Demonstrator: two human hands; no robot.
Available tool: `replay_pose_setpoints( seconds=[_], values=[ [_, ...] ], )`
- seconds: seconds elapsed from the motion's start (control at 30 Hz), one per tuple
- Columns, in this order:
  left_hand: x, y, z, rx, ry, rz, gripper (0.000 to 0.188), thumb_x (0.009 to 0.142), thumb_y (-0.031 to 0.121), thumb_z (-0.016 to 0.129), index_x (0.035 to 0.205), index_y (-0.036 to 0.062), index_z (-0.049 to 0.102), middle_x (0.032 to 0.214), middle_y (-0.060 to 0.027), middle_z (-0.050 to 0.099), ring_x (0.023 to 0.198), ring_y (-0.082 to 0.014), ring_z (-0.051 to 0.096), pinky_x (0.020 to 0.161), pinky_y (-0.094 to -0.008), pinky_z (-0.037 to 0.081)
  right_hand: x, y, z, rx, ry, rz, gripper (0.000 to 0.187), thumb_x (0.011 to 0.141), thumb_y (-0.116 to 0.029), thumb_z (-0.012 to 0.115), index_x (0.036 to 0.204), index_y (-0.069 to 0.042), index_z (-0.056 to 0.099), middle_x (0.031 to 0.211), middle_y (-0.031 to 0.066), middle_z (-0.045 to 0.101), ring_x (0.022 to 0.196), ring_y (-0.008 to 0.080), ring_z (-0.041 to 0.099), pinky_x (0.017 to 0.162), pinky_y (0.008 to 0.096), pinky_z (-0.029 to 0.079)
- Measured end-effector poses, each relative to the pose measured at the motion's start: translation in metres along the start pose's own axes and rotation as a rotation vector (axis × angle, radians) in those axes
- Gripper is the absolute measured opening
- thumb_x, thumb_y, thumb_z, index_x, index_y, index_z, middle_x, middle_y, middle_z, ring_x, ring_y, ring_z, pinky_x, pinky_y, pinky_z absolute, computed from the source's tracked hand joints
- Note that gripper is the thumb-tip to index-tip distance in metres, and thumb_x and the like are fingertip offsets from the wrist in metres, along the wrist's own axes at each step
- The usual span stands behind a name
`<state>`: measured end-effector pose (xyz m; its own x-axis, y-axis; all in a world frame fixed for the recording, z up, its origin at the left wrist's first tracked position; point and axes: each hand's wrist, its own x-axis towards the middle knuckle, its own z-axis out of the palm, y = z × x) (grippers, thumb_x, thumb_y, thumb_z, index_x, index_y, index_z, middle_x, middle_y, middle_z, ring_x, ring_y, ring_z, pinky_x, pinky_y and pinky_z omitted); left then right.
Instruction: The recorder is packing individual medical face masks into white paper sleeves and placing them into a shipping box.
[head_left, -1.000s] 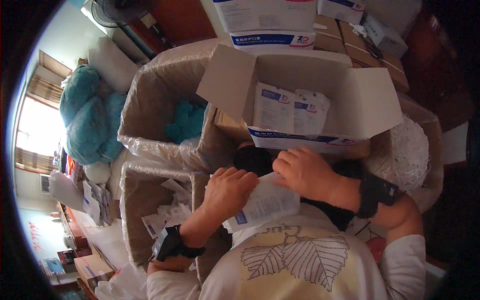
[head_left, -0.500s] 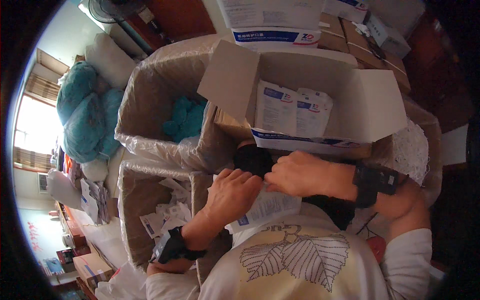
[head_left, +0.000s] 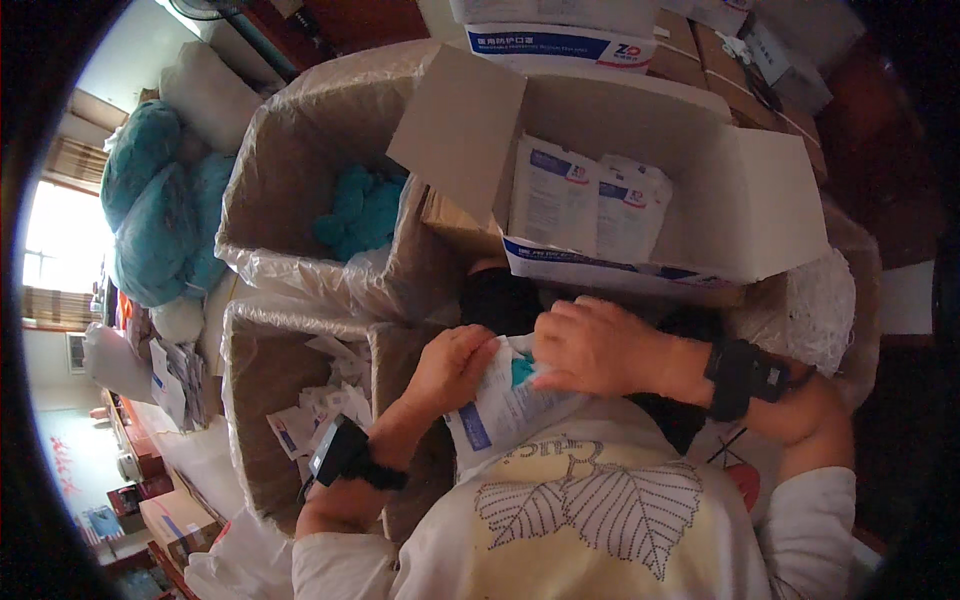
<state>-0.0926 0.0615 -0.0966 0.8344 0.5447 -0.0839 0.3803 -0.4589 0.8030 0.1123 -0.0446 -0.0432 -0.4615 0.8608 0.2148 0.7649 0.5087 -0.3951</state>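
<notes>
A white pouch with blue print (head_left: 490,410) lies against my lap, its mouth pulled apart at the top. In that gap shows a bit of soft teal material (head_left: 522,371); most of it is hidden inside. My left hand (head_left: 452,366) is closed on the pouch's upper left edge. Across the gap, my right hand (head_left: 585,345) has its fingers bent over the upper right edge, gripping it, though its fingertips are partly hidden. Just beyond my hands, an open white carton (head_left: 755,205) holds similar flat pouches (head_left: 560,198) standing upright.
A plastic-lined box (head_left: 290,165) at far left holds teal pieces (head_left: 360,215). Nearer, another lined box (head_left: 255,385) contains loose white packets (head_left: 330,405). Beside the right of the carton is a bundle of white strings (head_left: 820,310). Large teal bags (head_left: 165,230) are piled at left.
My hands have moved apart from nearly touching. The pouch's top has opened between them, and the teal material now shows. The view has shifted slightly.
</notes>
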Motion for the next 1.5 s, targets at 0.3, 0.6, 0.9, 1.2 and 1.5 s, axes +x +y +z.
replay_pose_setpoints(
  seconds=[0.3, 0.6, 0.9, 1.2, 1.5],
  values=[
    [0.011, 0.034, 0.0, 0.348, 0.044, 0.05, 0.017, 0.083, 0.02, 0.051, 0.074, 0.0061, 0.053, 0.072, -0.0125, 0.058, 0.07, -0.0325, 0.057, 0.063, -0.0437, 0.042, 0.006, 0.002, 0.018, -0.051, -0.038, 0.07, 0.018, 0.079, -0.026, 0.052, 0.087, -0.009, 0.052, 0.083, 0.0062, 0.054, 0.08, 0.0225, 0.056, 0.064, 0.0349, 0.048],
    [0.022, -0.009, 0.043, 0.3, 0.14, 0.045, 0.026, 0.087, 0.026, 0.046, 0.07, 0.0062, 0.05, 0.065, -0.0157, 0.055, 0.063, -0.0365, 0.054, 0.055, -0.0461, 0.042, -0.003, -0.022, 0.037, 0.212, 0.012, -0.074, 0.019, 0.079, -0.028, 0.054, 0.072, -0.011, 0.05, 0.07, 0.0048, 0.05, 0.069, 0.021, 0.057, 0.051, 0.0331, 0.047],
    [0.026, -0.02, 0.037, 0.322, 0.086, -0.08, 0.027, 0.086, 0.028, 0.047, 0.072, 0.0062, 0.051, 0.069, -0.0161, 0.057, 0.068, -0.0355, 0.056, 0.059, -0.0453, 0.043, -0.034, -0.019, 0.02, 0.431, -0.182, 0.132, 0.025, 0.083, -0.031, 0.053, 0.085, -0.006, 0.052, 0.077, 0.008, 0.053, 0.076, 0.027, 0.056, 0.067, 0.0374, 0.047],
    [0.025, 0.019, 0.01, 0.243, 0.051, 0.269, 0.012, 0.077, 0.019, 0.058, 0.08, 0.0078, 0.06, 0.07, -0.0103, 0.058, 0.068, -0.0302, 0.057, 0.059, -0.0389, 0.045, 0.013, 0.018, 0.01, 0.155, -0.372, 0.421, 0.027, 0.086, -0.031, 0.048, 0.09, -0.005, 0.055, 0.09, 0.012, 0.059, 0.087, 0.0316, 0.057, 0.075, 0.0415, 0.046],
    [0.014, -0.04, 0.037, -0.38, 0.014, -0.213, 0.02, 0.089, 0.021, 0.049, 0.08, 0.0042, 0.056, 0.069, -0.0031, 0.054, 0.064, -0.0143, 0.051, 0.058, -0.0266, 0.041, -0.005, 0.011, 0.043, -0.084, -0.067, 0.057, 0.017, 0.078, -0.021, 0.055, 0.083, -0.005, 0.059, 0.077, 0.0065, 0.058, 0.072, 0.0205, 0.06, 0.06, 0.0321, 0.05]
  ],
)
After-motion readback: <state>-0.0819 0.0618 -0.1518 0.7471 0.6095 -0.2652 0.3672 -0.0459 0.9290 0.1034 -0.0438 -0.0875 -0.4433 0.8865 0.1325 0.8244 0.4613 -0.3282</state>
